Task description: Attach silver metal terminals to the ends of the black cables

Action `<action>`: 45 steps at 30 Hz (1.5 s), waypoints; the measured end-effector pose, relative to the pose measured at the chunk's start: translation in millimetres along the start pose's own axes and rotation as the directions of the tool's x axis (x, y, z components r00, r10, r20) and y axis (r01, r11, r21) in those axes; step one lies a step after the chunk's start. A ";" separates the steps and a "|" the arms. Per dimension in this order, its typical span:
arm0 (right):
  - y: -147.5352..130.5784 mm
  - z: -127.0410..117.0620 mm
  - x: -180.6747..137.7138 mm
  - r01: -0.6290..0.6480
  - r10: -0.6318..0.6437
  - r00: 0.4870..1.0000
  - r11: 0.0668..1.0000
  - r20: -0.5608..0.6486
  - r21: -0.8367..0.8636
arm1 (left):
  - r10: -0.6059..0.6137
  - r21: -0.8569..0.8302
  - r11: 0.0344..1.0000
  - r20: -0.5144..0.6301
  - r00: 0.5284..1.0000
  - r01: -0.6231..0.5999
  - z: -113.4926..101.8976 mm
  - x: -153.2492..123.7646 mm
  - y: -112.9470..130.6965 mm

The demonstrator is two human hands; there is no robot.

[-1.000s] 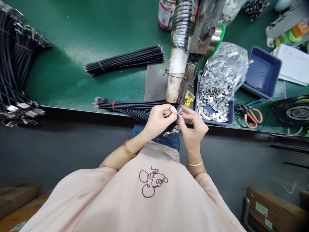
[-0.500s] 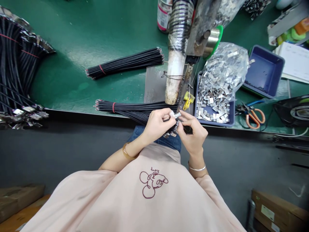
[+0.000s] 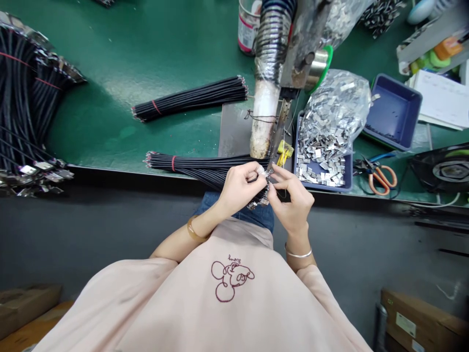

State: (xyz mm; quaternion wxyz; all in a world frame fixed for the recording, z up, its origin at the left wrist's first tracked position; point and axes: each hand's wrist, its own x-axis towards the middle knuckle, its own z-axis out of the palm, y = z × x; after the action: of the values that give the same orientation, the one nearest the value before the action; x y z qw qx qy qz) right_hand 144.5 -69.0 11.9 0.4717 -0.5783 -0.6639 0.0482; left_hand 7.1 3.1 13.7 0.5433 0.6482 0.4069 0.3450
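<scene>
My left hand (image 3: pixel 242 187) is closed in a pinch on a small silvery metal connector (image 3: pixel 269 172) at the front edge of the bench, under the tip of the soldering tool (image 3: pixel 283 128). My right hand (image 3: pixel 292 199) meets it from the other side, its fingertips closed around the same spot; what they hold is too small to make out. Beneath both hands lies a bundle of black cables (image 3: pixel 205 164) tied with a red band, its near end carrying metal connectors (image 3: pixel 262 199) that hang over the edge.
A second black cable bundle (image 3: pixel 190 98) lies further back. To the right, a blue tray (image 3: pixel 351 171) holds loose metal connectors and a plastic bag (image 3: pixel 340 98). Nearby are orange-handled pliers (image 3: pixel 383 180), a solder spool (image 3: pixel 318 68) and an exhaust hose (image 3: pixel 273 54). More cables (image 3: pixel 25 107) hang left.
The metal connector at my left fingertips has turned and shifted slightly, so less of its flat face shows. My right fingertips have moved in a little. The view has shifted slightly.
</scene>
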 end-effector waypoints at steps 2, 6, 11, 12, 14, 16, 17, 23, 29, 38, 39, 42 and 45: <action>-0.3 -2.0 -2.9 0.008 -0.008 1.000 1.000 0.025 -0.001 | 0.009 0.043 0.999 0.015 1.000 -0.009 -0.2 -2.4 -0.3; 0.4 -8.4 -8.7 -0.046 0.046 0.999 0.999 0.019 0.029 | 0.073 0.126 0.989 0.046 0.996 -0.078 -2.4 -7.0 -0.6; 1.2 -17.8 -12.7 -0.231 0.243 0.963 0.967 -0.117 0.109 | 0.169 0.065 0.982 0.116 0.979 -0.177 -11.6 -10.2 -5.9; 0.9 -18.6 -12.1 -0.232 0.241 0.964 0.969 -0.110 0.086 | 0.174 0.024 0.984 0.097 0.980 -0.177 -13.9 -10.5 -8.2; -0.2 -18.8 -9.6 -0.200 0.200 0.979 0.980 -0.047 0.005 | 0.174 -0.018 0.985 0.047 0.984 -0.174 -18.8 -10.7 -13.1; -1.2 -16.9 -6.2 -0.159 0.161 0.987 0.986 0.028 -0.059 | 0.216 0.066 0.974 0.005 0.976 -0.216 -23.7 -10.1 -17.9; -1.4 -15.5 -4.8 -0.142 0.148 0.987 0.986 0.058 -0.088 | 0.268 0.159 0.951 0.001 0.963 -0.264 -25.9 -9.5 -20.0; -2.5 -4.0 -8.6 -0.074 0.172 0.944 0.942 0.283 -0.327 | 0.522 0.673 0.556 0.175 0.835 -0.488 -33.3 3.6 -30.5; -13.6 7.4 -21.4 0.014 0.156 0.852 0.947 0.500 -0.320 | 0.550 0.686 0.488 0.240 0.800 -0.541 -35.9 29.6 -38.8; 1.2 -49.5 0.8 -0.044 -0.079 0.944 0.932 -0.320 -0.359 | 0.556 0.574 0.583 0.233 0.798 -0.574 -41.1 23.5 -34.7; 5.1 -58.7 4.1 -0.116 -0.051 0.914 0.917 -0.402 -0.381 | 0.573 0.547 0.606 0.205 0.794 -0.578 -41.3 20.9 -34.8; 25.5 -80.1 13.9 -0.301 0.179 0.931 0.871 -0.319 -0.389 | 0.600 0.487 0.653 0.135 0.789 -0.580 -40.8 13.6 -36.3; 58.8 -89.2 22.1 -0.349 0.334 0.935 0.805 -0.120 -0.480 | 0.608 0.441 0.670 0.135 0.783 -0.597 -38.0 8.1 -38.2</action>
State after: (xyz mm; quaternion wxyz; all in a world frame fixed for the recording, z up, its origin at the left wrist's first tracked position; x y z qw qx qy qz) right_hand 250.4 -74.8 37.8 0.3014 -0.7899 -0.5320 -0.0476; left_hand -29.0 29.5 -17.4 0.2245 0.8513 0.2463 0.4052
